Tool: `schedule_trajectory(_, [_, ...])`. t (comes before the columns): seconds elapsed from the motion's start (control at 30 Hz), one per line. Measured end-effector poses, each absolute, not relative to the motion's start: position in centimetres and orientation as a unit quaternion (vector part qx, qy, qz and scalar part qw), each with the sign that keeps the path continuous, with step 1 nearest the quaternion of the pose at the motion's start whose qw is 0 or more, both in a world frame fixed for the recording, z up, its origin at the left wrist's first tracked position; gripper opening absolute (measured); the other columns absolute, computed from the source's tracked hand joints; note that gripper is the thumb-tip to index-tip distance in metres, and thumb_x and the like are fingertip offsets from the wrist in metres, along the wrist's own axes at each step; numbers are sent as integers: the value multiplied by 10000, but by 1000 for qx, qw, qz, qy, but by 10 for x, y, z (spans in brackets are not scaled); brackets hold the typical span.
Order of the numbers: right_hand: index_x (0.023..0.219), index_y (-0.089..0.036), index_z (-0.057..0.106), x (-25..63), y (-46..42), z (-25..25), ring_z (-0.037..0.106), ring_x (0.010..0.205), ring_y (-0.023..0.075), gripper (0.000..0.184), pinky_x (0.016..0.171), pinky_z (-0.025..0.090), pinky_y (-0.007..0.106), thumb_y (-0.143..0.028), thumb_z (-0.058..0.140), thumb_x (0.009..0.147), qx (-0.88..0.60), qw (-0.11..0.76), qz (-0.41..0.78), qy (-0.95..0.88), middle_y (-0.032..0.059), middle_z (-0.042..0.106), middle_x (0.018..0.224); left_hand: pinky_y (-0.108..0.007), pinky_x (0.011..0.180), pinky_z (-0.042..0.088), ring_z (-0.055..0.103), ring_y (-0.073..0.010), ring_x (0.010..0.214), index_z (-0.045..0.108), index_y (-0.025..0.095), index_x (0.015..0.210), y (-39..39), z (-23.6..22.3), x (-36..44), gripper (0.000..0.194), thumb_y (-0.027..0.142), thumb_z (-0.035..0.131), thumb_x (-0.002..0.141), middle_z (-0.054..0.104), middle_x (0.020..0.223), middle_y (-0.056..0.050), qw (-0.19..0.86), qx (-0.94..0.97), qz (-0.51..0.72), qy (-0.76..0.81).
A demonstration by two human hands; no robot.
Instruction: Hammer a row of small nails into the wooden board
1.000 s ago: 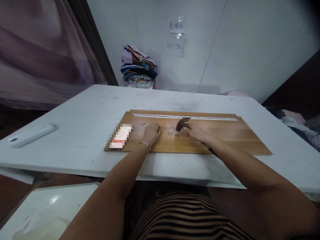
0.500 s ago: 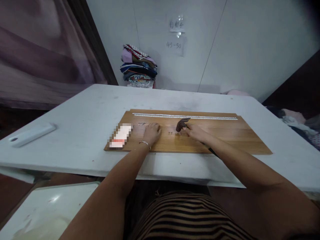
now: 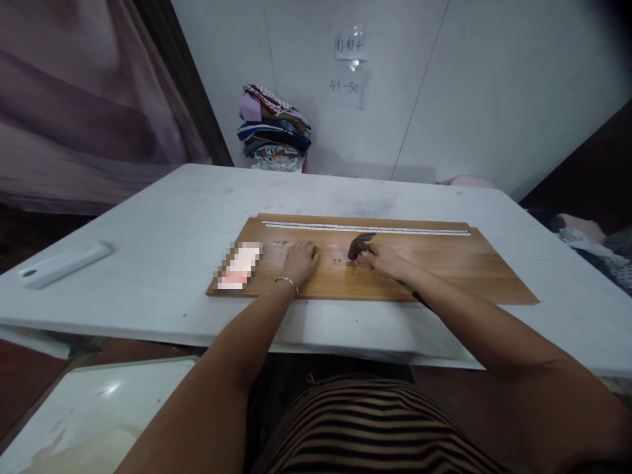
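Hardly anything has shifted except the hammer (image 3: 359, 248), its head slightly lower over the small nails (image 3: 339, 261) midway along the wooden board (image 3: 474, 263), so the work seems centred there. The right hand (image 3: 386, 261) grips it; the left hand (image 3: 301, 261) lies palm-down on the board, and whether its fingers close on anything I cannot tell.

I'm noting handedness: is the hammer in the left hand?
No, the right hand grips the hammer, while the left hand rests on the board.
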State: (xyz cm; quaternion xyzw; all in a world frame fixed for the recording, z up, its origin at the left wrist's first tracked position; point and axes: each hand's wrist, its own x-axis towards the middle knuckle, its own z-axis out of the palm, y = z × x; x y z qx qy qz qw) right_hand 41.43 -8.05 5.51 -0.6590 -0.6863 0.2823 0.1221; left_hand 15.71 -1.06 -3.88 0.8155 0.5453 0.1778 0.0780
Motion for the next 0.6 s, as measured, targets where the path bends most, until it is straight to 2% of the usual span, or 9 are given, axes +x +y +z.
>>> schedule_trajectory(0.27, [1231,-129,697,411,-85,71,610,625,159,337,643,473,265,-323,458,1094,-682,118,314,-650,108,750,912,-419,1063,481,652,-280,1139,705,197,976,-11,-40,156,174,235,535,990,751,1151,-126,74,818,180,541])
schedule_trajectory(0.47, [1101,-137,718,413,-80,60,653,736,189,269,684,472,255,-289,497,1074,-670,116,285,-676,106,757,880,-428,1056,490,656,-287,1137,702,192,965,-11,-38,157,185,229,522,988,751,1132,-135,76,819,178,540])
schedule_trajectory(0.6, [1097,-139,708,413,-80,57,640,719,176,264,670,454,245,-295,495,1083,-672,111,289,-673,97,748,877,-425,1072,483,654,-278,1136,703,203,968,-10,-39,156,170,230,536,982,749,1138,-124,81,818,180,540])
